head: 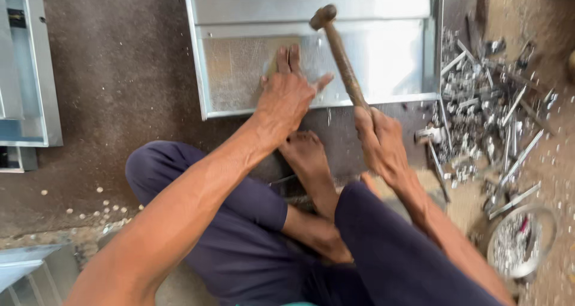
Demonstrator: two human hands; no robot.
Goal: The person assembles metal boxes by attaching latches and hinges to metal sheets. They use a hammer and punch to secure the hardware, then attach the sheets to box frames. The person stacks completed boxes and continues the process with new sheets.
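Observation:
I sit cross-legged on the floor in dark trousers. My left hand (286,93) presses flat on a shiny sheet-metal panel (383,54) with folded edges, fingers spread near its front lip. My right hand (380,141) grips the wooden handle of a hammer (341,54), whose rusty metal head is raised over the panel's upper fold. My bare foot (305,153) rests just in front of the panel's near edge.
A heap of metal scraps, bolts and strips (488,114) lies to the right. A round tin of small metal parts (521,240) sits at lower right. Another metal frame (36,72) lies at left, and a further metal piece (24,267) at bottom left. Small white pellets (102,207) dot the floor.

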